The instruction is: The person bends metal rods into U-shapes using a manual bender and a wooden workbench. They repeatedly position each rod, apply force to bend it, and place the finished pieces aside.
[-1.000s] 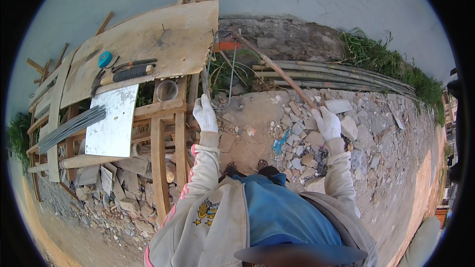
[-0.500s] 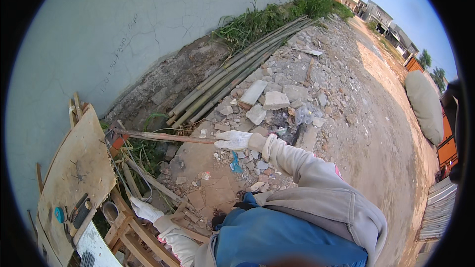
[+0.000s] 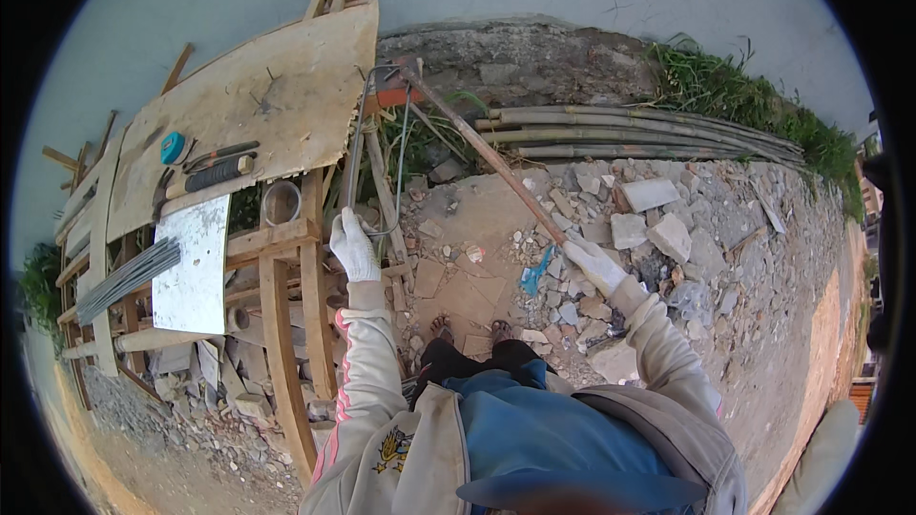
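Note:
My left hand (image 3: 354, 246), in a white knit glove, is closed on a thin metal rod bent into a long, narrow rectangular frame (image 3: 405, 148). The frame's far end lies by the board's edge, beside an orange-red block (image 3: 392, 96). My right hand (image 3: 595, 265), gloved too, grips the near end of a long rusty metal bar (image 3: 496, 160). The bar slants away to the left, and its far end meets the bent rod near the block. Exactly how they engage there is too small to tell.
A plywood-topped wooden bench (image 3: 315, 67) carries a hammer (image 3: 205, 179), a blue tape measure (image 3: 173, 147) and a bundle of metal rods (image 3: 129, 278). A clear cup (image 3: 281, 202) stands beside. Bamboo poles (image 3: 630, 129) lie along the wall; broken rubble (image 3: 668, 238) covers ground at right.
My view has swung left and down, bringing the bench and my feet into sight. Both hands keep their holds on the bent rod and the bar.

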A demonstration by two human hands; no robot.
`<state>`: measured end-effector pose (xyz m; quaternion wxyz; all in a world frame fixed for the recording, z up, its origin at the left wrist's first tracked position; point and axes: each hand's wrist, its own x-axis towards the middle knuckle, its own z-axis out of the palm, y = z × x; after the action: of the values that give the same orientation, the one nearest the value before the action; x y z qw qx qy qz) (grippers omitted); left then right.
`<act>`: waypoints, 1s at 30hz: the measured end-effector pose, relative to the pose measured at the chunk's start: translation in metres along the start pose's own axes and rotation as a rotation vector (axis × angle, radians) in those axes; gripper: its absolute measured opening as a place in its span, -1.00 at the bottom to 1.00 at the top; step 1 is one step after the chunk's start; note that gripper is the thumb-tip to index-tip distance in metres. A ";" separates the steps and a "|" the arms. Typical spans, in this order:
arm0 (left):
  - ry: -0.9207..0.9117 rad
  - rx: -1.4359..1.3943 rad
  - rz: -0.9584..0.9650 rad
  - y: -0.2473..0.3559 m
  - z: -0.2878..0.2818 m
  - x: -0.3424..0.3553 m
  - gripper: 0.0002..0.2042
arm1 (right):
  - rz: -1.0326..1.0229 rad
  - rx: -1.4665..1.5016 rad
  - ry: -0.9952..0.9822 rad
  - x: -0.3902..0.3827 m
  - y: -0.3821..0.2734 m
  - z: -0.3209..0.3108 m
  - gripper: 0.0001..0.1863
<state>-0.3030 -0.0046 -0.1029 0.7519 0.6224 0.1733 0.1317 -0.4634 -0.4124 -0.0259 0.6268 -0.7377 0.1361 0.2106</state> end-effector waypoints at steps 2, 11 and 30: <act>0.018 0.020 0.048 0.000 0.002 0.000 -0.66 | 0.013 -0.031 0.016 -0.002 0.001 0.000 -0.58; 0.010 -0.023 -0.017 0.000 0.002 -0.003 -0.67 | 0.155 0.186 0.103 -0.035 -0.012 0.077 -0.60; -0.059 0.002 -0.053 0.014 0.001 -0.010 -0.67 | 0.394 1.343 -0.482 -0.019 0.012 0.248 -0.45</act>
<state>-0.3113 -0.0067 -0.0882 0.7592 0.6220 0.1677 0.0930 -0.5207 -0.1722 -0.0584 0.9063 -0.0905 0.2241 0.3467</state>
